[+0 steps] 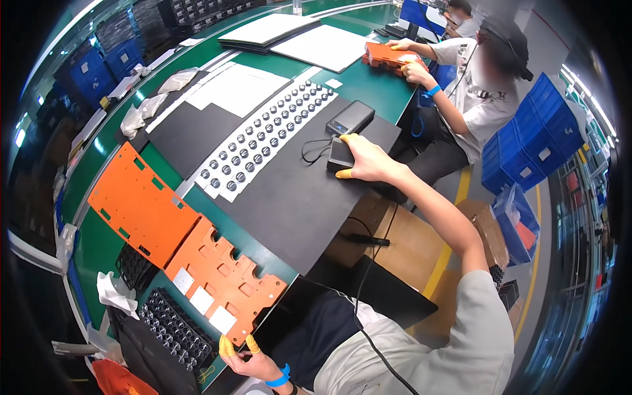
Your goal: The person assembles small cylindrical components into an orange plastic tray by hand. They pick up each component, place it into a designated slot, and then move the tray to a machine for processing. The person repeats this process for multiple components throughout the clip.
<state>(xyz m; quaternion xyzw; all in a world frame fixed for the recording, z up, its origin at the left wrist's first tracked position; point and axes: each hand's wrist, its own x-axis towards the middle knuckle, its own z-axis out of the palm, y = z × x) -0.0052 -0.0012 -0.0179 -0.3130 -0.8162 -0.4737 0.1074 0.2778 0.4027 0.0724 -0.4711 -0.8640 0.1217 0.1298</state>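
My right hand (368, 160), with yellow covers on its fingertips, is closed around a small black box (339, 155) on the dark mat. A thin cable runs from the box area. Just beyond it lies a larger black device (351, 118) with a small display. At the lower left, my left hand (253, 362) wears yellow fingertip covers and a blue wristband. Its curled fingers pinch the near corner of an orange molded panel (227, 276) with white rectangular patches. A flat orange plate (141, 204) with slots adjoins that panel's far end.
White strips (263, 141) hold rows of round black parts. A black tray (174, 329) of similar parts lies left of my left hand. White sheets (322, 46) are at the back. A co-worker (480, 92) holds an orange part (392, 58); blue crates (533, 138) stand behind.
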